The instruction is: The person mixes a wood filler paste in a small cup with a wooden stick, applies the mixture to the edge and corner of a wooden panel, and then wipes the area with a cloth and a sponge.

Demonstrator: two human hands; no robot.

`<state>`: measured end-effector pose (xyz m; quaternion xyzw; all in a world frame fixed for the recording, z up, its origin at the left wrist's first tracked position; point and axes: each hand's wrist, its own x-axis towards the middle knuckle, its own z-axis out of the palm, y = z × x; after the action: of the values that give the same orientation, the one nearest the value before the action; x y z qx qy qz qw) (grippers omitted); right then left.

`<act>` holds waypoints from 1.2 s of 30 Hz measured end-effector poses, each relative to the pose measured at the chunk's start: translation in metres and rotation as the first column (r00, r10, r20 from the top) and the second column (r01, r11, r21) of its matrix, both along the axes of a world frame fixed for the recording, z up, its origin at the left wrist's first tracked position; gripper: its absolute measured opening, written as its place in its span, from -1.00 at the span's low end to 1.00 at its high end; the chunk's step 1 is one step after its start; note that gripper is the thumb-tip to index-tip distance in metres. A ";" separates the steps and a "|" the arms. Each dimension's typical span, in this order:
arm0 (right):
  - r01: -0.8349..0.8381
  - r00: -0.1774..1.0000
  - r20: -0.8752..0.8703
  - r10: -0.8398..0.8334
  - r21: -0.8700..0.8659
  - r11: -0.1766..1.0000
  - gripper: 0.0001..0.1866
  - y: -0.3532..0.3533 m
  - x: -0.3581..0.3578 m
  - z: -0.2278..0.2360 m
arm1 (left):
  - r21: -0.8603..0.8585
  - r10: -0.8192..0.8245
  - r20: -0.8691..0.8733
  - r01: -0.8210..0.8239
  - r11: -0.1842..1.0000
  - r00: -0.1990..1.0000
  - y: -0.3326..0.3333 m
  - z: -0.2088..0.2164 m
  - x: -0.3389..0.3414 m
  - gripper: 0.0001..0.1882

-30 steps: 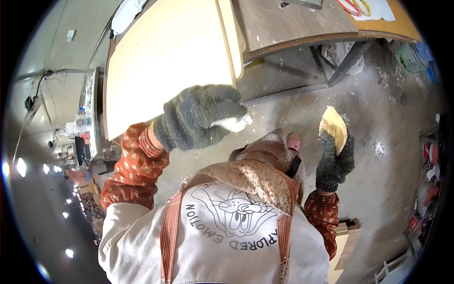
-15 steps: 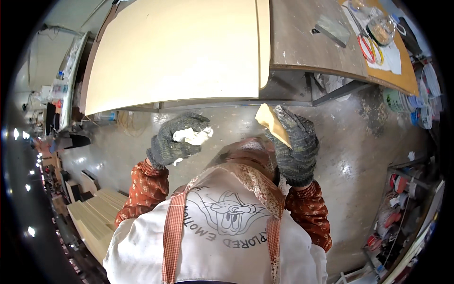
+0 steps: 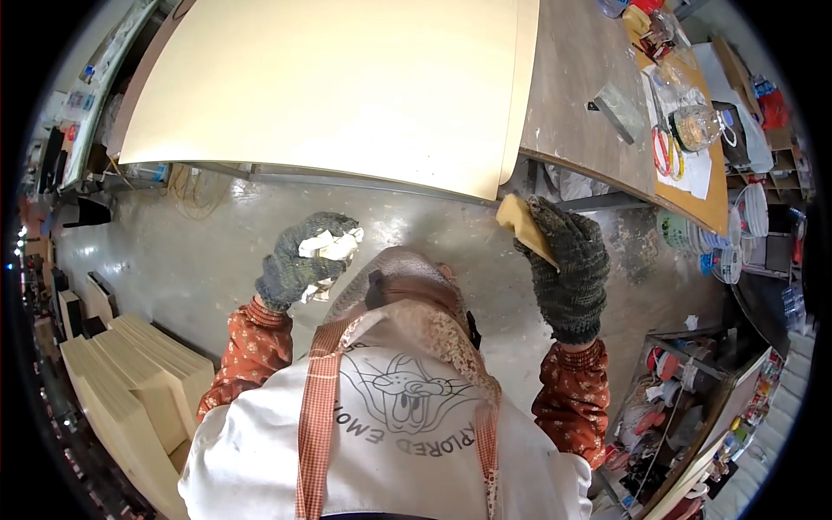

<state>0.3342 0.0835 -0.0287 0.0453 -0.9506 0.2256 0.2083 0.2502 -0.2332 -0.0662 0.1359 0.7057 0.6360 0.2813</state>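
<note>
Holding a sanding block and a rag below one big cream board.

One board (image 3: 347,87), overhanging the workbench's (image 3: 572,95) near edge: likely stiff, heavy, best gripped at its edges. One yellow block (image 3: 523,227), light and firm, clamped in the gloved right hand (image 3: 568,260) near the board's rounded corner. One white rag (image 3: 325,247), soft, bunched in the closed left hand (image 3: 299,264).

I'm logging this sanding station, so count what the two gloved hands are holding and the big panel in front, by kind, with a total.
Grey knit gloves: 2, left hand and right hand
White crumpled rag: 1, in left hand
Yellow sanding block: 1, in right hand
Cream panel: 1
Total: 5
</note>
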 end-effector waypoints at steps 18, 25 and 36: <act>-0.132 0.986 -0.082 0.146 0.149 0.980 -0.54 0.007 -0.019 0.001 | 0.112 -0.035 0.030 0.032 0.993 0.999 0.001 -0.003 0.004 -0.59; -0.190 0.969 -0.128 0.213 0.175 0.966 -0.60 0.001 -0.025 0.001 | 0.142 -0.017 0.063 0.008 0.990 0.998 0.008 0.001 0.009 -0.55; -0.145 0.969 -0.162 0.185 0.232 0.962 -0.54 -0.028 0.001 -0.012 | 0.197 0.182 0.271 -0.240 0.951 0.945 0.020 -0.008 0.020 -0.64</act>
<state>0.3349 0.0557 -0.0410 0.1680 -0.9394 0.1312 0.2686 0.2700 -0.2128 -0.0745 0.0092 0.5976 0.7511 0.2803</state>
